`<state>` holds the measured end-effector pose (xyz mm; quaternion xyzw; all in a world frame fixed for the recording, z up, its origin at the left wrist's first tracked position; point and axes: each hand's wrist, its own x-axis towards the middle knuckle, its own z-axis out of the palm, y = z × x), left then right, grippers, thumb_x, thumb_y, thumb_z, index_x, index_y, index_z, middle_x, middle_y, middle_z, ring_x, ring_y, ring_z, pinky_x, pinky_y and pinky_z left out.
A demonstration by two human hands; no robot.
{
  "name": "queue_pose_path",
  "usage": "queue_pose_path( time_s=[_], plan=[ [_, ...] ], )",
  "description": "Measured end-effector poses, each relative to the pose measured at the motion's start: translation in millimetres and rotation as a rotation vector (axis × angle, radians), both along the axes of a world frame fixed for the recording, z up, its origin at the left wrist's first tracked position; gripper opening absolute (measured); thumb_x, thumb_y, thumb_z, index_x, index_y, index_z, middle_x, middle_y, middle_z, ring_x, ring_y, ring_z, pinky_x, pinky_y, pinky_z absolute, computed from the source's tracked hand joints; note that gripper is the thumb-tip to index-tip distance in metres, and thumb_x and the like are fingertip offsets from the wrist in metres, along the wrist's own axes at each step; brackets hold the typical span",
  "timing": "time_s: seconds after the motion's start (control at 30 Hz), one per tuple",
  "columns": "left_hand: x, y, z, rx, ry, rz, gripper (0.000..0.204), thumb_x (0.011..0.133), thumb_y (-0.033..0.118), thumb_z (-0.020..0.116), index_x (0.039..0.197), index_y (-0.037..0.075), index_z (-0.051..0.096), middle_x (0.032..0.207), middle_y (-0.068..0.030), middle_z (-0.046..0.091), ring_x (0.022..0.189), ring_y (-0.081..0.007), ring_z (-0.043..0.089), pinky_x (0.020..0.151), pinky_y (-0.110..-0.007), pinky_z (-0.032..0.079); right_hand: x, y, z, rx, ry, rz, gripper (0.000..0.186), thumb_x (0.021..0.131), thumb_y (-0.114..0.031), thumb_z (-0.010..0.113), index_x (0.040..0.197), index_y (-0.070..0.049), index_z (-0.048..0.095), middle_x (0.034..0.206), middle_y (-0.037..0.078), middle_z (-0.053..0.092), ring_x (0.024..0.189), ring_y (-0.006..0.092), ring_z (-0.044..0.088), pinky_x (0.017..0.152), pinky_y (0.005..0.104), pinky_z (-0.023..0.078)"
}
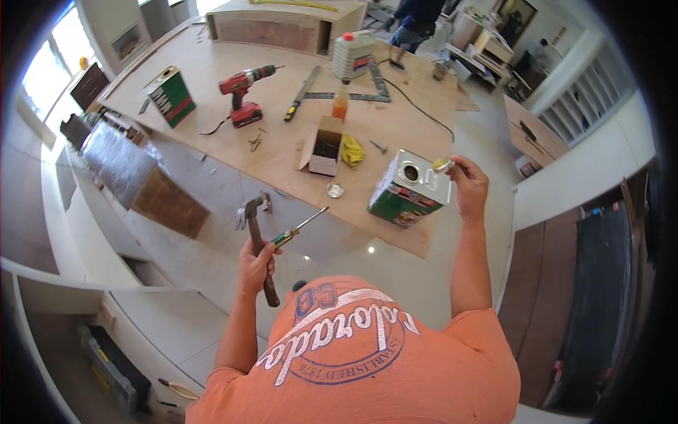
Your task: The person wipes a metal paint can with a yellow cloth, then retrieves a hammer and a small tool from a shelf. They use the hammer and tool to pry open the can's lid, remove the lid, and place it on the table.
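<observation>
In my left hand (pixel 255 268) are a claw hammer (pixel 256 230), its head up, and a screwdriver (pixel 287 236) with a green handle, its tip pointing up and right. My right hand (pixel 470 187) pinches a small round metal cap (pixel 443 165) beside the top of a green and white rectangular tin (pixel 406 201). The tin stands upright at the near right corner of the wooden board table (pixel 282 152), and its round opening is uncovered. Left of the tin lie a small round metal lid (pixel 335 190), an open cardboard box (pixel 325 147) and a crumpled yellow cloth or wrapper (pixel 352 150).
Farther along the table are a red cordless drill (pixel 241 93), another green tin (pixel 170 97), a handsaw (pixel 302 94), a metal square (pixel 380 81), a white jug (pixel 353 55) and an orange-filled bottle (pixel 341 102). A cable (pixel 420 106) runs across it. Another person (pixel 415 21) stands beyond.
</observation>
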<state>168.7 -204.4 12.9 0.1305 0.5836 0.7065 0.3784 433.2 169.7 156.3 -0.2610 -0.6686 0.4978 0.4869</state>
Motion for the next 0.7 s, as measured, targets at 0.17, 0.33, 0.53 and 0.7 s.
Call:
queue_pose_path(
  time_s=[0.17, 0.33, 0.53, 0.7],
  plan=[
    [-9, 8, -10, -0.008, -0.05, 0.107, 0.016, 0.094, 0.013, 0.063, 0.099, 0.005, 0.05, 0.083, -0.0135, 0.065, 0.049, -0.0075, 0.048, 0.04, -0.022, 0.04, -2, -12, -7, -0.032, -0.03, 0.021, 0.014, 0.09, 0.001, 0.065, 0.103, 0.004, 0.069, 0.088, 0.009, 0.07, 0.076, 0.0139, 0.066, 0.071, 0.0256, 0.053],
    [-33, 38, -31, 0.062, -0.151, 0.301, 0.018, 0.094, 0.014, 0.063, 0.101, 0.005, 0.049, 0.085, -0.013, 0.064, 0.052, -0.0087, 0.047, 0.043, -0.024, 0.041, 0, -24, -14, -0.137, -0.03, -0.025, 0.015, 0.09, 0.0, 0.064, 0.103, 0.006, 0.068, 0.089, 0.011, 0.07, 0.078, 0.016, 0.067, 0.076, 0.0289, 0.057],
    [-61, 66, -48, 0.089, -0.158, 0.303, 0.019, 0.094, 0.015, 0.064, 0.101, 0.006, 0.049, 0.085, -0.0113, 0.064, 0.052, -0.0091, 0.048, 0.043, -0.024, 0.042, 4, -41, -13, -0.129, 0.003, -0.091, 0.016, 0.091, 0.0, 0.062, 0.105, 0.007, 0.068, 0.094, 0.012, 0.07, 0.082, 0.0172, 0.068, 0.08, 0.0292, 0.057],
    [-73, 74, -57, 0.083, -0.187, 0.273, 0.02, 0.094, 0.014, 0.064, 0.102, 0.003, 0.049, 0.086, -0.0129, 0.064, 0.051, -0.0098, 0.048, 0.043, -0.025, 0.043, -3, -51, -7, -0.084, -0.039, -0.168, 0.017, 0.09, 0.0, 0.063, 0.105, 0.007, 0.067, 0.092, 0.012, 0.07, 0.081, 0.0165, 0.068, 0.078, 0.028, 0.057]
  ],
)
